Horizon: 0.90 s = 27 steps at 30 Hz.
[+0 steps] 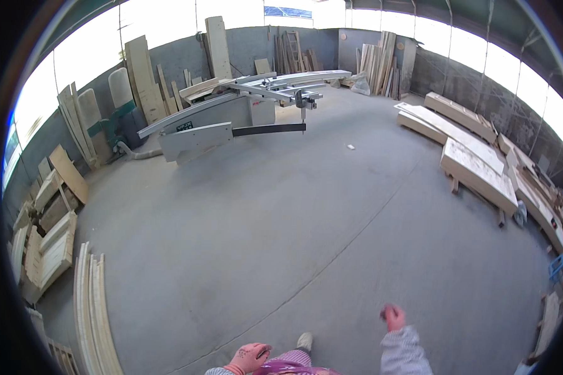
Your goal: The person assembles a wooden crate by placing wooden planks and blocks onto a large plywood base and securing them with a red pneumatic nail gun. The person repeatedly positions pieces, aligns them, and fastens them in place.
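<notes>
My left hand (250,357), in a pink work glove, is low in front of my body beside patterned purple-pink clothing (294,364). Its fingers are curled together, and no object shows in them. Farther right, my right hand (392,317) hangs over the grey floor, its forearm in a striped light sleeve (405,351). It also wears a pink glove with darker fingertips; its fingers are blurred, so their pose is unclear. Neither hand touches any workpiece. One of my shoes (304,341) shows between the hands.
A sliding table saw (197,139) stands ahead to the left. Long wood strips (94,306) lie on the left floor, near stacked boards (56,250). Low board stacks (478,172) line the right side. Planks (378,62) lean on the far wall. A small white scrap (351,147) lies mid-floor.
</notes>
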Motion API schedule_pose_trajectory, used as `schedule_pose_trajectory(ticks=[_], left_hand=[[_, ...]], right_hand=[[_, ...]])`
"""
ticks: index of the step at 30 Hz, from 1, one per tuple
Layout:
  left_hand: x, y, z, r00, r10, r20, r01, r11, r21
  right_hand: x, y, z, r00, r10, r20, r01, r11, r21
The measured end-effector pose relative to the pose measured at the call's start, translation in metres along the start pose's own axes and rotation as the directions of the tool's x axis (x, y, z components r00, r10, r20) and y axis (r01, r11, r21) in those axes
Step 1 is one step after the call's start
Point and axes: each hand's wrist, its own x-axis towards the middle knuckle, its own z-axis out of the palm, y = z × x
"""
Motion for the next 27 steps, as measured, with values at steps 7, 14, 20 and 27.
schedule_pose_trajectory(ticks=[7,14,20,27], left_hand=[[0.382,0.076,-0.063,0.888,0.459,0.010,-0.459,0.887,0.053],[0.715,0.120,-0.057,0.879,0.476,-0.022,-0.472,0.877,0.093],[0.905,0.144,-0.087,0.901,0.429,-0.061,-0.428,0.903,0.024],[1.165,0.113,-0.121,0.864,0.230,-0.449,-0.230,0.972,0.055]], right_hand=[[0.038,0.044,-0.072,0.691,0.701,-0.177,-0.629,0.462,-0.626],[0.318,0.016,-0.065,0.626,0.739,-0.248,-0.725,0.436,-0.532],[0.737,-0.018,-0.006,0.862,0.501,-0.081,-0.458,0.698,-0.551],[1.194,-0.176,0.149,0.996,-0.010,0.086,0.040,0.936,-0.351]])
